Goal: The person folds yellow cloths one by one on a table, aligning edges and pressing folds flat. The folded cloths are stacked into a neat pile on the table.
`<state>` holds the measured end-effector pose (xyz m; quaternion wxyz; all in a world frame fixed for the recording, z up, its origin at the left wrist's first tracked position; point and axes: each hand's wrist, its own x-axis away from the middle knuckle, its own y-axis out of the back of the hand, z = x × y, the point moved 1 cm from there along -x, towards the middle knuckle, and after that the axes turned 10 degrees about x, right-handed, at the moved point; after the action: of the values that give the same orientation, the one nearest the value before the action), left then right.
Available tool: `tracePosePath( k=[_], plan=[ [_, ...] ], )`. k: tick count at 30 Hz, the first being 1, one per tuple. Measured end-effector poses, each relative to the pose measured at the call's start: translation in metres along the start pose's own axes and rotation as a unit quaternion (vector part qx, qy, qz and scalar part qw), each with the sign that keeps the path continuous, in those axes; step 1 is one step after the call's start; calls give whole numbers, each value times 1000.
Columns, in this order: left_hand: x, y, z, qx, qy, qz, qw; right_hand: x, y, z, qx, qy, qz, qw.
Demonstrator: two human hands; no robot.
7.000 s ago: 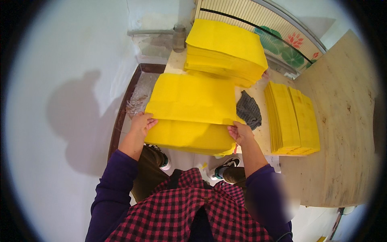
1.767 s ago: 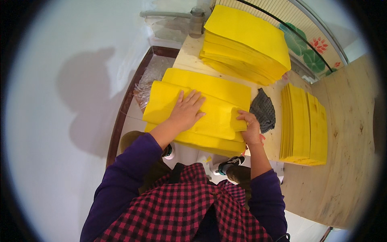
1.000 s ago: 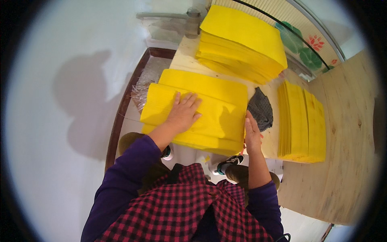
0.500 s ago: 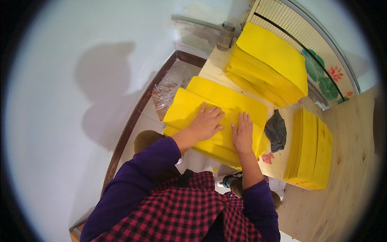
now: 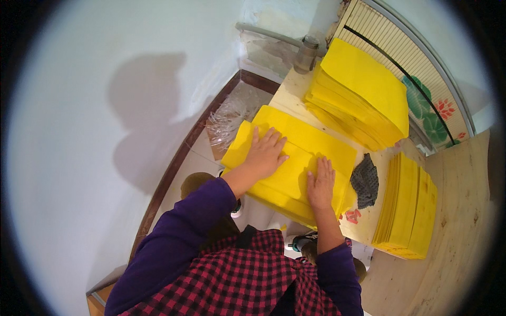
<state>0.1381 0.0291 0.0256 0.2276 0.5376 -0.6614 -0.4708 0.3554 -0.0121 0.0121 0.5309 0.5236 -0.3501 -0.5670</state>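
Yellow paper sheets, folded into a stack (image 5: 295, 168), are lying at the near-left corner of the pale wooden worktop (image 5: 458, 221), overhanging its near edge a little. The left hand (image 5: 265, 154) is lying flat on the stack's left half with its fingers spread, and the right hand (image 5: 320, 183) is pressing palm-down nearer the stack's right end, fingers straight and close together; neither grip is pinching anything, both are simply bearing down. A taller pile of yellow sheets (image 5: 363, 92) is sitting toward the far edge, a narrower yellow pile (image 5: 408, 208) is lying along the right, well apart from the hands, and a dark grey mesh pad (image 5: 365, 180) is resting just beside the folded stack. Judging from the flat palms, the step in hand is pressing and smoothing the fold. Doing it well likely means keeping both palms level, sliding outward from the middle toward the ends so the layers are staying aligned, and keeping weight off the overhanging edge so the stack is not tipping.
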Motion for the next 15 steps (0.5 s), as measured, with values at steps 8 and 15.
tracePosePath(
  k=[8, 15],
  plan=[
    [7, -1, 0, 3, -8, -7, 1000, 1, 3, 1, 3, 15, -21, 1000],
    [18, -1, 2, 31, -3, 1, 1000, 4, 4, 3, 9, 13, -13, 1000]
  ],
)
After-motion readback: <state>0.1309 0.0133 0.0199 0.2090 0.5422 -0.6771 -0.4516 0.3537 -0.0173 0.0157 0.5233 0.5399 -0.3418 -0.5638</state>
